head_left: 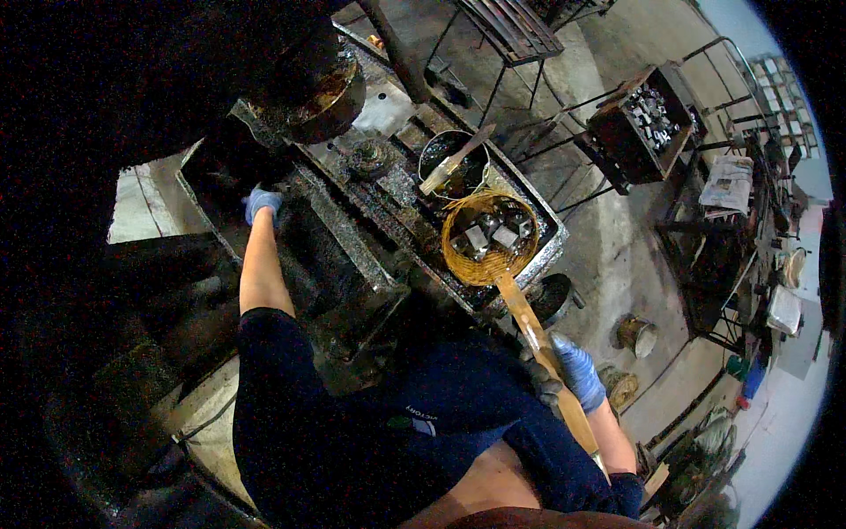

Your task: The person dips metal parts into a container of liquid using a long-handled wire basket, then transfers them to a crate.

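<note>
My right hand [579, 372], in a blue glove, is closed on the long wooden handle of a round wire-mesh strainer basket [451, 256]. Several dark, shiny metal blocks [504, 236] lie in the basket, which is over the right end of a grimy metal worktop. My left hand [262, 204], gloved in blue too, reaches far forward to a dark, blackened trough [300, 229]. Its fingers fade into shadow, so what they touch is hidden. Just beyond the basket stands a bucket [423, 163] with a wide flat brush [458, 160] laid across its rim.
A large round sooty pot [339, 110] stands at the back left. To the right, a dark metal box [617, 145] on legs holds many small metal pieces. A slatted metal rack [511, 31] is farther back. Folded newspapers [728, 182] lie on a stand; a can [636, 336] is on the floor.
</note>
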The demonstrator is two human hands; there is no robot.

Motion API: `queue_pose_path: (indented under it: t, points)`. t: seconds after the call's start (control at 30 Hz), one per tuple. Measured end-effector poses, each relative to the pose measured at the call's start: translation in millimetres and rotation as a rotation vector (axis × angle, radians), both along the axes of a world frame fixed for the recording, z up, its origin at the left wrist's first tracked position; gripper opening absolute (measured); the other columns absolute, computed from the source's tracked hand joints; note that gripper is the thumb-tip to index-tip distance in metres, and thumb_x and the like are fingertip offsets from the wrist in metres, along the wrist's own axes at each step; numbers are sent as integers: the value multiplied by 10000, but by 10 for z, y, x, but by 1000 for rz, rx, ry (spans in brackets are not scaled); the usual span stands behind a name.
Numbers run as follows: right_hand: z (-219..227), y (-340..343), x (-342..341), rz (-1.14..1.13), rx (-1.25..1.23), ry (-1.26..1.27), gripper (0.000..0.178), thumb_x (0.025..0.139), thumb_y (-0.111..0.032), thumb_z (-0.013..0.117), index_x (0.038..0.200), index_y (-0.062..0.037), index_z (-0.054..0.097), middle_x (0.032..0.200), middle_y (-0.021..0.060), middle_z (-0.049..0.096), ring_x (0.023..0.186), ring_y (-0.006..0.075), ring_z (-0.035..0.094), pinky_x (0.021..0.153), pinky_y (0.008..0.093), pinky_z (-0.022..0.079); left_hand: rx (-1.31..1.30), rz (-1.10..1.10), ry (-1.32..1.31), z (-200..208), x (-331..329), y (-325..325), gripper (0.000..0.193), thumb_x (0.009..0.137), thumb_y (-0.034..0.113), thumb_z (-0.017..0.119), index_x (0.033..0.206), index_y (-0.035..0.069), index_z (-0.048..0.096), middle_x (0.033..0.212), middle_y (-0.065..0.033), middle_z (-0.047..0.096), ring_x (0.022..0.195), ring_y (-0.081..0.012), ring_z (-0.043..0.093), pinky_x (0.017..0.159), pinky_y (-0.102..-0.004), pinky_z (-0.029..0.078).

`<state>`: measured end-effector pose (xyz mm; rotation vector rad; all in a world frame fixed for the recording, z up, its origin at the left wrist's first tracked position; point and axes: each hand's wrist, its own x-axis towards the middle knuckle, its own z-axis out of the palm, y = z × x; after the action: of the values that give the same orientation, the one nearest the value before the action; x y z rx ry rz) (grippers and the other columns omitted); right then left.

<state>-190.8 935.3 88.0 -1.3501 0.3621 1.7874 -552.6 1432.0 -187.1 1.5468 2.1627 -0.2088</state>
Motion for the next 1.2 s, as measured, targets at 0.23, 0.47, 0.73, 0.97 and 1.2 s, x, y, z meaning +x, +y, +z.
queue_pose_path:
  t: [0.23, 0.47, 0.73, 0.97, 1.2]
  points:
    - [6, 26, -17, -17, -10, 62, 388, 808, -440, 499, 909, -71, 561, 581, 29, 515, 388, 121, 433, 351, 246, 354, -54, -38, -15, 43, -62, -176, 791, 594, 478, 691, 1284, 304, 345, 1346, -149, 299, 1136, -305, 429, 870, -396, 413]
    - [-29, 84, 10, 20, 27, 154, 449, 801, -474, 486, 906, -44, 560, 548, 31, 492, 372, 129, 422, 335, 265, 338, 24, -48, 35, -639, -578, 8, 796, 582, 489, 702, 1273, 303, 354, 1368, -130, 267, 1187, -307, 373, 903, -410, 383]
    - [31, 43, -40, -14, 20, 57, 431, 805, -455, 496, 897, -41, 568, 560, 33, 512, 380, 126, 438, 351, 262, 364, 53, 24, 86, 368, 186, -266, 580, 559, 460, 725, 1078, 250, 572, 1088, -80, 572, 984, -206, 551, 838, -350, 435]
    - [-17, 40, -19, -2, 71, 149, 435, 815, -464, 477, 928, -50, 550, 556, 13, 468, 387, 116, 411, 360, 257, 350, 99, 97, 83, -180, -196, -276, 637, 559, 352, 731, 1155, 319, 508, 1183, -53, 512, 1036, -254, 522, 873, -352, 428]
    - [-24, 3, -8, -19, 60, 168, 446, 809, -470, 485, 898, -38, 550, 516, 6, 449, 358, 117, 421, 339, 263, 374, -3, 137, 184, 288, 121, -359, 770, 533, 334, 748, 1229, 303, 421, 1332, -84, 330, 1096, -269, 476, 864, -359, 437]
